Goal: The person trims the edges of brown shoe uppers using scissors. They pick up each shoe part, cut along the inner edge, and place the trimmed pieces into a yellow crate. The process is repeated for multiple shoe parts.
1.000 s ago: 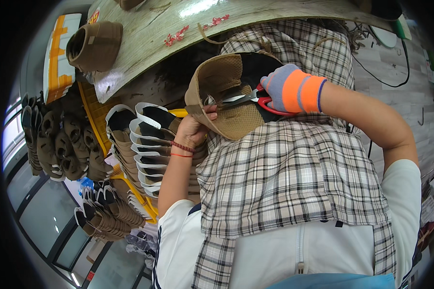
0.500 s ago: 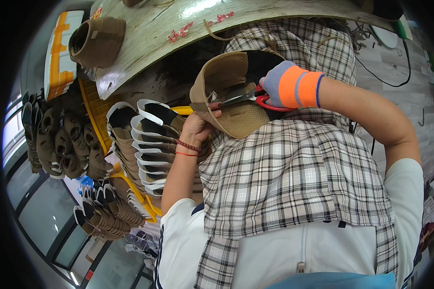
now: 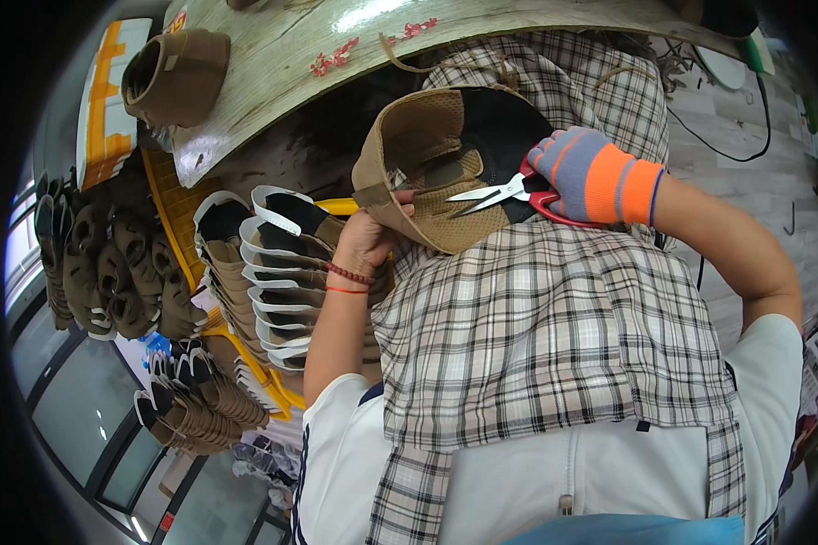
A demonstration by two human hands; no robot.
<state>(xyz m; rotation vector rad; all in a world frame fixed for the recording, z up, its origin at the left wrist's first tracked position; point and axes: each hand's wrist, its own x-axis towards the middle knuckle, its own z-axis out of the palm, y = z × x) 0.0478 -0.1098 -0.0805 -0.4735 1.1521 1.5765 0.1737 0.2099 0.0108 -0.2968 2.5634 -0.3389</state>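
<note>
A brown shoe upper (image 3: 411,127) with mesh lining and a black inner part rests on my checked apron, its open side facing me. My left hand (image 3: 373,238), bare with a red bead bracelet, grips its lower left edge, the thumb over the rim. In a grey and orange glove, my right hand (image 3: 586,173) is closed round the red handles of a pair of scissors (image 3: 500,193). The scissor blades stand slightly apart over the mesh inside the upper, pointing left. Whether they touch the mesh I cannot tell.
A wood-grain table (image 3: 282,91) runs across the top, with another brown upper (image 3: 177,77) at its left end. Left of me, stacked brown uppers with white edges (image 3: 282,272) stand beside a yellow rack (image 3: 168,204). More brown pieces (image 3: 114,263) hang farther left.
My right hand has drawn the scissors rightward and down, away from my left hand's fingers. The blades have parted. My left hand keeps its grip on the upper.
</note>
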